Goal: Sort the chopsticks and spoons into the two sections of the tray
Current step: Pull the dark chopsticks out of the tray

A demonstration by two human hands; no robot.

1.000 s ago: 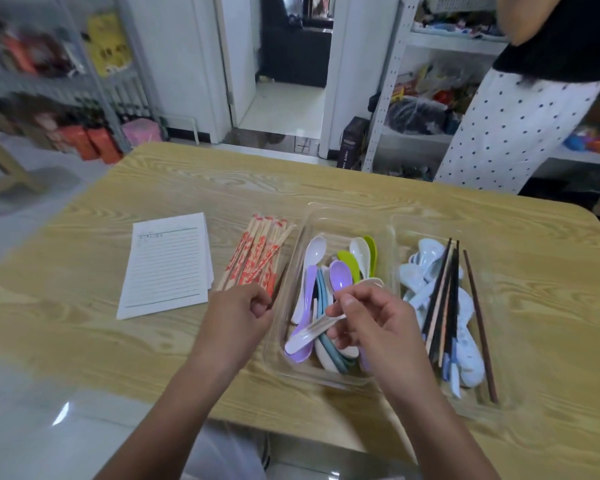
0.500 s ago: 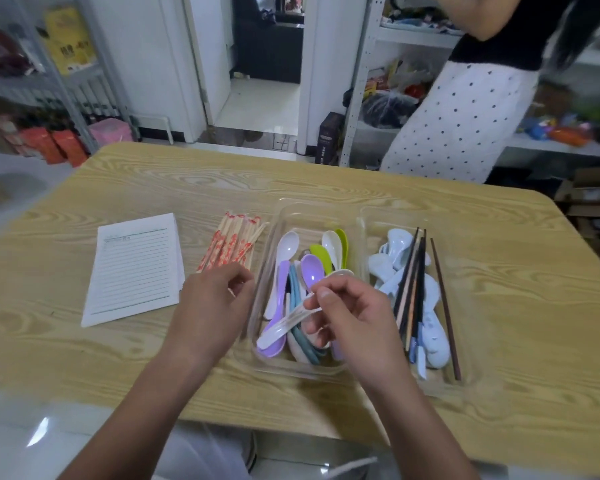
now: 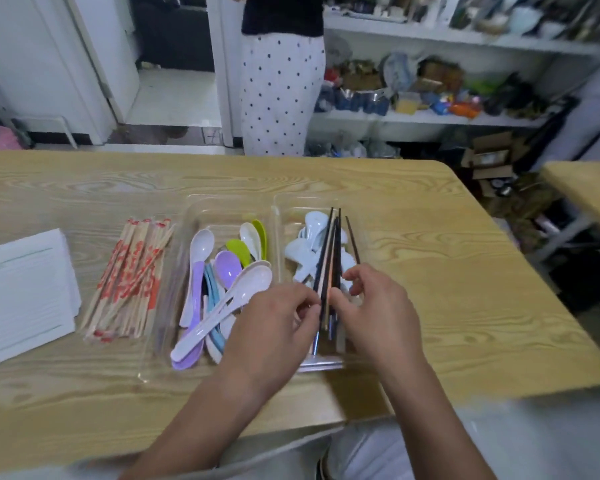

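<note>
left hand and right hand meet over right section of clear plastic two-section tray, wrists angled inward. both sets of fingers curled, pinching bundle of dark slender chopsticks from opposite sides. bundle lies atop pale plastic spoons there.

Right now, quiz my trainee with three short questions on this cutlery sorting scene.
1. True or false: the bundle of red-printed paper-wrapped chopsticks lies inside the clear plastic tray.
2. Which tray section holds the long dark chopsticks? A left, B right.
3. Fill in: beneath them lie pale blue plastic ____.
Key: 1 false, it lies on the wooden table beside the tray; 2 B; 3 spoons.
</note>
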